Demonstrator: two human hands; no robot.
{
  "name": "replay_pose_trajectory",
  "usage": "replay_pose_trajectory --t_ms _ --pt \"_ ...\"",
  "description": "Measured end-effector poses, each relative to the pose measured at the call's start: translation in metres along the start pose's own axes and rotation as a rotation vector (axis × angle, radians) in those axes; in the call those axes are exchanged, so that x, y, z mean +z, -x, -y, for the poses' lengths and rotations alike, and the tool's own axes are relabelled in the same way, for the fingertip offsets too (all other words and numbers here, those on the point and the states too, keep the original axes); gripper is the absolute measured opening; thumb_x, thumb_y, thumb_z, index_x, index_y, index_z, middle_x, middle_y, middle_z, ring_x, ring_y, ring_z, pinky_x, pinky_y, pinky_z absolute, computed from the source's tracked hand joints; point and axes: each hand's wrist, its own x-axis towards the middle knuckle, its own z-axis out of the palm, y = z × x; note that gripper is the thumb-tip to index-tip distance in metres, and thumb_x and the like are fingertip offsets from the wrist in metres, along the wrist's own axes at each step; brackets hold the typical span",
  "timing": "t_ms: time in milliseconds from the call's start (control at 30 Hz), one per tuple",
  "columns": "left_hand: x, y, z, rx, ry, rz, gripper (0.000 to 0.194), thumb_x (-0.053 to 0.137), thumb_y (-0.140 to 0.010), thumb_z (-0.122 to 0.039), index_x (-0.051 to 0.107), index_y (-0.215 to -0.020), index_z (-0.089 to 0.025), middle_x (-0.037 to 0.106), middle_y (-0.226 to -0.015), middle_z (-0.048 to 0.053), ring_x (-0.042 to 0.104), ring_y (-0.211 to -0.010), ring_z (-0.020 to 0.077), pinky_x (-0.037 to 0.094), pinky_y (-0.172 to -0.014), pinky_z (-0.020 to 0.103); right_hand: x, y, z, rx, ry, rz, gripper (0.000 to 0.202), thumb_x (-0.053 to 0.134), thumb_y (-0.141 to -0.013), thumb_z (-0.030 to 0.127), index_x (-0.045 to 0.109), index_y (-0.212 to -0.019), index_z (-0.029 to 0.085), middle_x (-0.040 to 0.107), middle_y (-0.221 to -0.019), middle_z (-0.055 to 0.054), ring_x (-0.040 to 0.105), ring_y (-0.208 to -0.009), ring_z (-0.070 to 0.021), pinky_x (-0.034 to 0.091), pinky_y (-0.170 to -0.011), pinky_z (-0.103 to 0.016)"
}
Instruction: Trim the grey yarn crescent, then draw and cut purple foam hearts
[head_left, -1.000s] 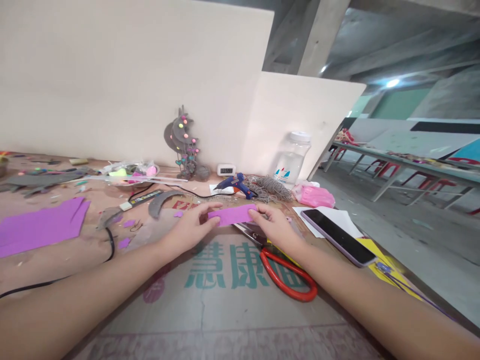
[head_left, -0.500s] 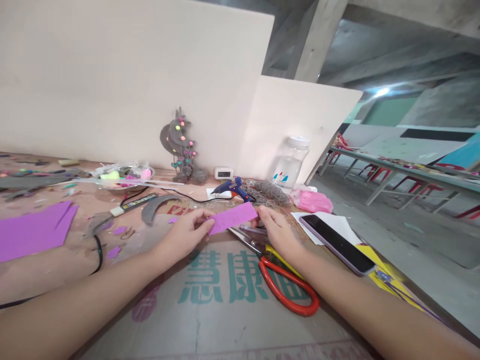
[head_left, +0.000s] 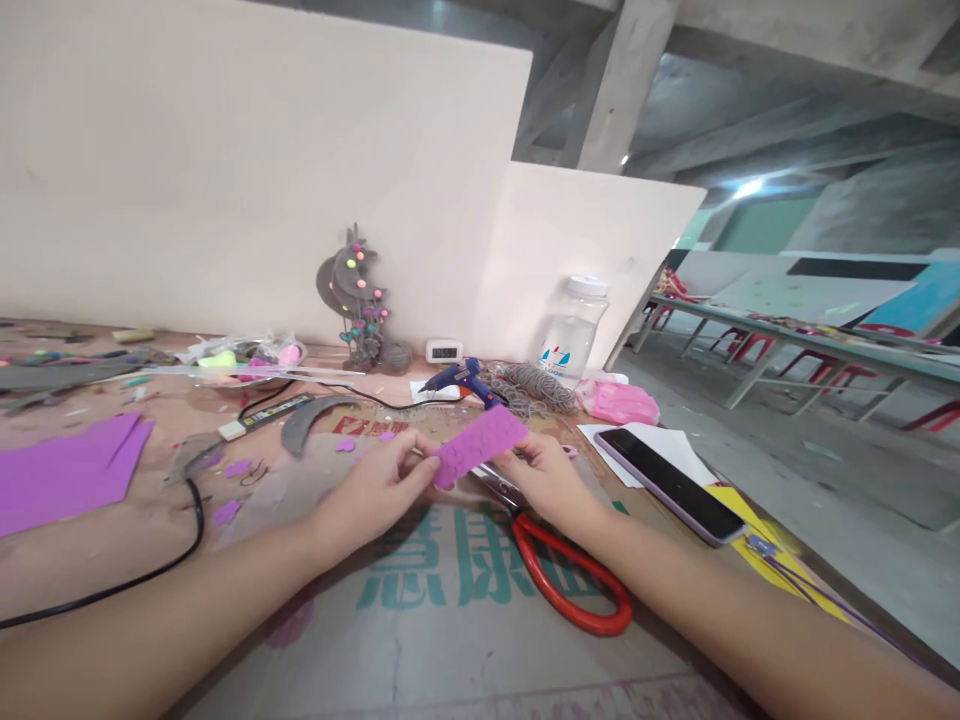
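A small purple strip of craft foam or felt [head_left: 480,445] with faint drawn outlines is held up between both hands. My left hand [head_left: 386,480] pinches its left end between thumb and fingers. My right hand [head_left: 551,480] grips the lower right corner, fingers closed. Beneath the strip and my right hand lies a pair of scissors with red handles [head_left: 581,590], its blades partly hidden. Small purple cut-outs [head_left: 345,446] lie beyond my left hand, and larger purple sheets [head_left: 71,470] rest at the far left.
Behind the hands are a blue glue gun [head_left: 457,378], grey yarn [head_left: 532,388], a small digital clock [head_left: 444,351], a water bottle [head_left: 574,330] and a decorated grey crescent ornament [head_left: 360,300]. A phone [head_left: 667,485] lies at right. A utility knife [head_left: 266,415] and black cord [head_left: 196,520] are at left.
The purple strip is tilted more, its right end higher and its face turned towards me. My right hand has shifted slightly left and down, now below the strip's right corner.
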Motion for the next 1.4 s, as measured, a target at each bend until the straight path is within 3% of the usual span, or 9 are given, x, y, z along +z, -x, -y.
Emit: replay_pose_trajectory --t_ms 100,233,467,600,733,1000,1133,1233,1400 --pt "0.000 0.002 -0.003 0.042 -0.050 -0.036 0.019 0.059 -0.090 -0.043 0.060 -0.083 -0.025 0.072 -0.074 0.000 0.068 -0.072 0.0213 0.049 -0.064 0.030 0.005 0.005 0.010 -0.065 0.005 0.073 0.028 0.053 -0.091 0.038 0.070 -0.077 0.021 0.073 -0.080 -0.004 0.067 -0.083 -0.0247 0.053 -0.083 -0.035" --pt "-0.001 0.003 -0.007 0.084 -0.113 -0.103 0.023 0.052 -0.093 -0.042 0.062 -0.084 -0.024 0.069 -0.076 0.001 0.064 -0.074 0.0205 0.046 -0.066 0.029 0.008 0.007 0.017 -0.171 0.015 0.155 0.023 0.052 -0.092 0.029 0.074 -0.089 0.021 0.076 -0.101 -0.006 0.068 -0.103 -0.0254 0.049 -0.098 -0.035" --pt "0.001 0.005 -0.011 0.111 -0.152 0.029 0.020 0.059 -0.086 -0.038 0.071 -0.077 -0.024 0.073 -0.076 0.001 0.065 -0.076 0.0213 0.047 -0.070 0.030 0.007 0.001 -0.003 0.036 -0.059 -0.118 0.025 0.052 -0.093 0.036 0.068 -0.084 0.020 0.072 -0.080 -0.003 0.066 -0.078 -0.0214 0.053 -0.076 -0.032" --pt "-0.008 -0.001 -0.009 0.054 -0.104 -0.098 0.031 0.047 -0.092 -0.041 0.071 -0.091 -0.022 0.074 -0.088 0.004 0.066 -0.081 0.0223 0.051 -0.074 0.032 0.006 0.000 -0.006 -0.012 -0.045 -0.106 0.032 0.046 -0.096 0.030 0.075 -0.106 0.021 0.078 -0.108 -0.008 0.070 -0.107 -0.0241 0.053 -0.098 -0.037" --pt "-0.014 -0.006 -0.005 0.014 -0.049 -0.178 0.036 0.040 -0.096 -0.044 0.067 -0.088 -0.021 0.069 -0.076 0.004 0.065 -0.076 0.0218 0.054 -0.075 0.033 0.006 0.000 -0.010 -0.082 0.050 -0.058 0.040 0.044 -0.093 0.020 0.078 -0.115 0.022 0.077 -0.123 -0.008 0.068 -0.119 -0.0249 0.049 -0.108 -0.042" --pt "-0.010 -0.008 -0.001 0.029 0.042 -0.213 0.051 0.038 -0.096 -0.060 0.064 -0.078 -0.020 0.067 -0.075 0.005 0.062 -0.070 0.0198 0.055 -0.071 0.034 0.005 -0.003 -0.017 -0.133 0.165 -0.059 0.049 0.043 -0.089 0.011 0.079 -0.119 0.023 0.077 -0.122 -0.007 0.070 -0.114 -0.0236 0.052 -0.105 -0.041" --pt "-0.011 -0.007 -0.004 0.031 0.040 -0.206 0.053 0.043 -0.092 -0.066 0.065 -0.081 -0.019 0.067 -0.073 0.004 0.061 -0.070 0.0192 0.054 -0.068 0.032 0.004 -0.003 -0.015 -0.124 0.232 -0.058 0.051 0.042 -0.088 0.008 0.080 -0.118 0.022 0.078 -0.103 -0.008 0.070 -0.096 -0.0227 0.055 -0.092 -0.038" --pt "-0.011 -0.007 -0.007 0.016 0.012 -0.190 0.047 0.050 -0.089 -0.064 0.063 -0.075 -0.020 0.063 -0.068 0.001 0.057 -0.064 0.0172 0.049 -0.062 0.029 0.004 -0.002 -0.015 -0.135 0.272 -0.051 0.052 0.042 -0.088 0.005 0.082 -0.115 0.024 0.075 -0.090 -0.007 0.068 -0.089 -0.0212 0.054 -0.087 -0.036" --pt "-0.010 -0.007 -0.010 -0.025 -0.035 -0.151 0.030 0.064 -0.082 -0.049 0.062 -0.070 -0.021 0.057 -0.061 -0.004 0.052 -0.060 0.0151 0.042 -0.058 0.026 0.007 0.000 -0.016 -0.124 0.265 -0.063 0.047 0.042 -0.093 0.009 0.079 -0.119 0.023 0.075 -0.100 -0.009 0.069 -0.096 -0.0227 0.054 -0.090 -0.038"
